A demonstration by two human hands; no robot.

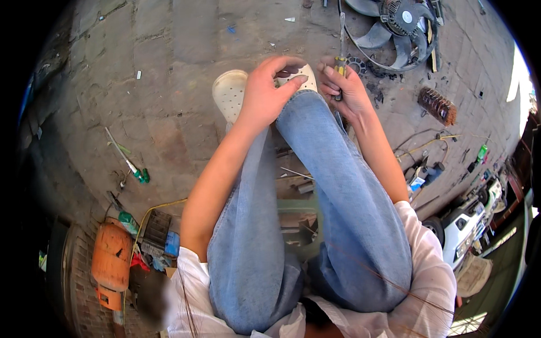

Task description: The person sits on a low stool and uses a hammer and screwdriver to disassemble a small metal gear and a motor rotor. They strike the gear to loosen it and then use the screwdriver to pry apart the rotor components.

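Observation:
My right hand [354, 94] grips a screwdriver [340, 66] by its yellow and black handle, with the metal shaft pointing away from me. My left hand [269, 90] hovers near my right knee, its fingers curved and the thumb apart, with nothing visible between them. Below the hands are my jeans [338, 158] and cream clogs with holes [230, 93]. Just beyond the right hand lies a round, toothed dark metal part [357, 64] on the ground, beside small dark scraps.
A black cooling fan [394, 42] lies at the far right, with a round bristle brush [437, 106] nearer. Cables [431, 143] and loose tools are scattered to the right. On the left are an orange gas cylinder [111, 253], a green-ended rod [125, 155] and a yellow hose [147, 211].

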